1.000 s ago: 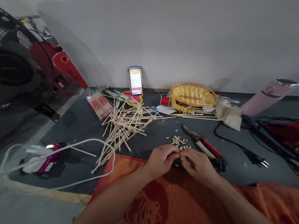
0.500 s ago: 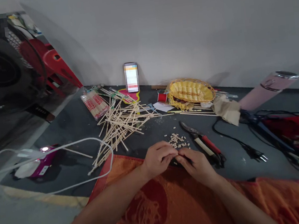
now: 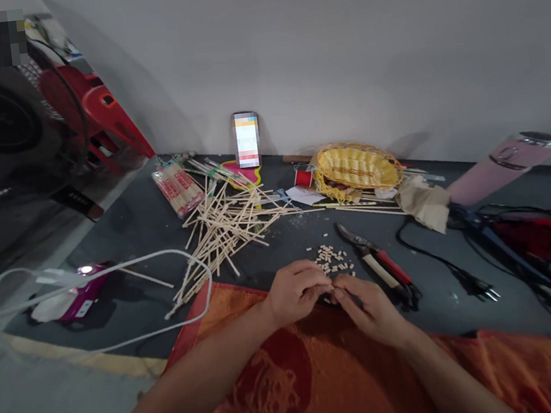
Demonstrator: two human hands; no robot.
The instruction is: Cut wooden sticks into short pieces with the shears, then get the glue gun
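Resting on the orange towel (image 3: pixel 355 383), both hands meet fingertip to fingertip just short of the small pile of cut wooden pieces (image 3: pixel 332 260). Left hand (image 3: pixel 292 292): fingers curled inward, thumb and forefinger pinched narrow at the meeting point. Right hand (image 3: pixel 369 305): fingers likewise curled and pinched narrow against the left fingertips. Whatever is pinched between them is too small to identify; whether either hand holds a piece cannot be told.

Positions relative to the pile of cut wooden pieces:
- Pruning shears (image 3: pixel 379 264), red and cream handles, lie just to its right, blades pointing away from the person.
- Loose bamboo sticks (image 3: pixel 223 229) lie scattered to its left and beyond.
- Wrapped stick bundle (image 3: pixel 178 188) lies further left, past the loose sticks.
- Yellow woven basket (image 3: pixel 356 167) sits beyond it, near the wall, with a red thread spool (image 3: pixel 303 177) just beside the basket.
- Phone (image 3: pixel 247 139) stands beyond it, leaning on the wall.
- Black cable with plug (image 3: pixel 455 272) lies to the right, past the shears.
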